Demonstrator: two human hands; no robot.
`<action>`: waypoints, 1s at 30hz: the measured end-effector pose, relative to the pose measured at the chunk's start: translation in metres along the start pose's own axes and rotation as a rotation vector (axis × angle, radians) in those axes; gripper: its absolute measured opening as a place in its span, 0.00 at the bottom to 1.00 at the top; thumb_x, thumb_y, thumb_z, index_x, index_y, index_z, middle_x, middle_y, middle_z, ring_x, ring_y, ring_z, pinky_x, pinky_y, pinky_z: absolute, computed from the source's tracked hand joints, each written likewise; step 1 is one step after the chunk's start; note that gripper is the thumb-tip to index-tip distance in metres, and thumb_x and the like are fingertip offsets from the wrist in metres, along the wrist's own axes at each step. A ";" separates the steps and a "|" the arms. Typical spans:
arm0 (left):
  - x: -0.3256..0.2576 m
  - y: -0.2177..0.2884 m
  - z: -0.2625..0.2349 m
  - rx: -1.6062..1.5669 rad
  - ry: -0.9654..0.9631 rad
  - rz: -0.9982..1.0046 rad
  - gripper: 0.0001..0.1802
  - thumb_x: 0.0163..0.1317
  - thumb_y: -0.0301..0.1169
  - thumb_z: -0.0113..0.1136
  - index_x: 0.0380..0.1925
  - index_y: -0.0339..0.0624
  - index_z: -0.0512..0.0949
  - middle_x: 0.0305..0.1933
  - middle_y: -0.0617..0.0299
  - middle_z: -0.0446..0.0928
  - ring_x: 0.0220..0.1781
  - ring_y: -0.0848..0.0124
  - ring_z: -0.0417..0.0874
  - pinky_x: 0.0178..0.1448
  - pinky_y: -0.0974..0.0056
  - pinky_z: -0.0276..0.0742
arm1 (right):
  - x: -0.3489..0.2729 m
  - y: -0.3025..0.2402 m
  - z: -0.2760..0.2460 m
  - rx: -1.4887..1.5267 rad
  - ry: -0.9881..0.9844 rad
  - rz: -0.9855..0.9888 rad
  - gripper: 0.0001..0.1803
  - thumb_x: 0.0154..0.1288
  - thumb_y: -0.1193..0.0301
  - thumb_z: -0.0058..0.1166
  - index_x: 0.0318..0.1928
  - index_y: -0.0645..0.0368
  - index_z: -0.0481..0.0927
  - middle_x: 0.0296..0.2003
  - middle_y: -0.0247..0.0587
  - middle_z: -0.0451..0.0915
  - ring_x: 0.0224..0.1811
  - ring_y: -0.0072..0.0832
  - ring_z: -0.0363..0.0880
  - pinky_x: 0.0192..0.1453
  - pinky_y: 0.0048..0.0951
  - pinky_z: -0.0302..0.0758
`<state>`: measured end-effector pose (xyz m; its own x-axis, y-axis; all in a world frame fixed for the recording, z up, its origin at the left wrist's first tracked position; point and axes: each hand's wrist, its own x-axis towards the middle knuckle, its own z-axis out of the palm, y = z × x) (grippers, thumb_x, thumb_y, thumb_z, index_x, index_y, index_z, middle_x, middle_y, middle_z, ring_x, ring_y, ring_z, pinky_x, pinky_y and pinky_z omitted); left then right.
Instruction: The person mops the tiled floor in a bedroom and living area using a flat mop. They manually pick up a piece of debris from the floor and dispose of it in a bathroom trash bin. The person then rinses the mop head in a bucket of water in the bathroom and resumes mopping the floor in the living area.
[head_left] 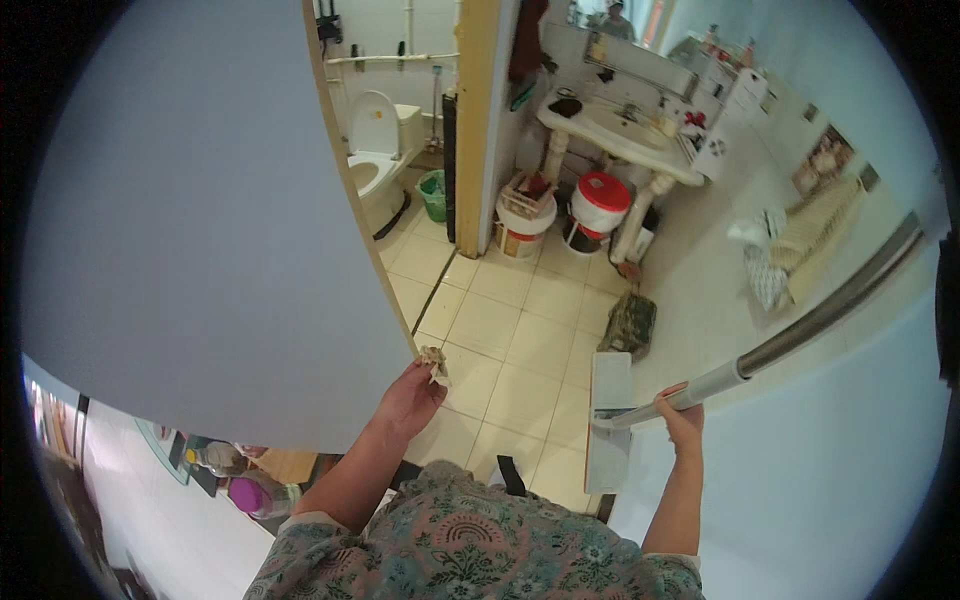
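Well right of the door (200, 230), the right hand (684, 415) wraps round the mop pole (762, 359), likely steadying it — while beside the door's edge, the left hand (412, 398) pinches a crumpled wad (432, 358), seemingly touching little of it.

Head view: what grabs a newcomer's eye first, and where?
Probably the long grey-and-white pole slanting across the right side, gripped by the right hand, with a flat white head at its lower end. Next, likely the bright red lid on the bucket under the sink, upper right of centre. Then the crumpled pale wad in the left hand, near the middle.
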<state>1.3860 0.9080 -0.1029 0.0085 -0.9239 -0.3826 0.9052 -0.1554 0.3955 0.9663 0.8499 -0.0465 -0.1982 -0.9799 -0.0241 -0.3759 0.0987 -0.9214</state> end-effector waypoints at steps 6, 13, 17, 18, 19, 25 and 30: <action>0.052 0.004 0.020 -0.067 0.082 0.101 0.10 0.62 0.25 0.47 0.44 0.44 0.68 0.40 0.65 0.72 0.38 0.74 0.74 0.43 0.71 0.73 | 0.144 0.003 0.051 -0.249 -0.392 -0.147 0.11 0.45 0.67 0.62 0.29 0.57 0.76 0.27 0.36 0.77 0.31 0.26 0.76 0.37 0.28 0.70; 0.130 0.039 0.019 -0.117 0.115 0.211 0.11 0.61 0.25 0.50 0.44 0.44 0.68 0.41 0.65 0.72 0.40 0.74 0.74 0.44 0.70 0.73 | 0.277 -0.015 0.167 -0.678 -0.661 -0.169 0.18 0.43 0.62 0.64 0.32 0.62 0.79 0.29 0.46 0.80 0.34 0.35 0.80 0.38 0.34 0.72; 0.191 0.074 0.027 -0.210 0.088 0.234 0.12 0.60 0.25 0.50 0.45 0.43 0.68 0.41 0.64 0.72 0.42 0.75 0.73 0.44 0.71 0.73 | 0.340 -0.027 0.234 -0.735 -0.713 -0.132 0.21 0.41 0.60 0.64 0.34 0.62 0.79 0.31 0.48 0.81 0.36 0.36 0.80 0.40 0.35 0.72; 0.202 0.086 0.035 -0.200 0.096 0.252 0.12 0.60 0.25 0.50 0.45 0.43 0.68 0.41 0.64 0.72 0.42 0.75 0.73 0.44 0.71 0.73 | 0.356 -0.030 0.251 -0.721 -0.734 -0.115 0.22 0.41 0.60 0.64 0.34 0.63 0.79 0.31 0.48 0.81 0.36 0.36 0.80 0.40 0.35 0.72; 0.212 0.097 0.044 -0.189 0.104 0.269 0.12 0.60 0.24 0.50 0.45 0.43 0.68 0.42 0.64 0.71 0.42 0.74 0.73 0.44 0.72 0.73 | 0.370 -0.034 0.267 -0.743 -0.733 -0.112 0.23 0.40 0.59 0.63 0.35 0.61 0.79 0.33 0.48 0.80 0.37 0.38 0.80 0.41 0.36 0.73; 0.296 0.155 0.072 -0.219 0.144 0.350 0.16 0.59 0.23 0.50 0.48 0.44 0.68 0.44 0.64 0.71 0.44 0.74 0.72 0.49 0.69 0.73 | 0.446 -0.051 0.347 -0.789 -0.848 -0.107 0.27 0.37 0.54 0.59 0.38 0.59 0.79 0.35 0.48 0.80 0.40 0.41 0.79 0.43 0.37 0.73; 0.372 0.198 0.081 -0.368 0.123 0.416 0.17 0.58 0.22 0.51 0.49 0.43 0.67 0.44 0.63 0.70 0.45 0.72 0.73 0.49 0.68 0.73 | 0.514 -0.056 0.422 -0.829 -0.900 -0.223 0.29 0.37 0.53 0.58 0.39 0.60 0.79 0.34 0.48 0.80 0.38 0.40 0.79 0.42 0.37 0.73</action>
<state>1.5335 0.5048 -0.0991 0.4256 -0.8303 -0.3599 0.9032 0.3654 0.2251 1.2675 0.2676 -0.1705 0.5111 -0.7276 -0.4575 -0.8445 -0.3261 -0.4249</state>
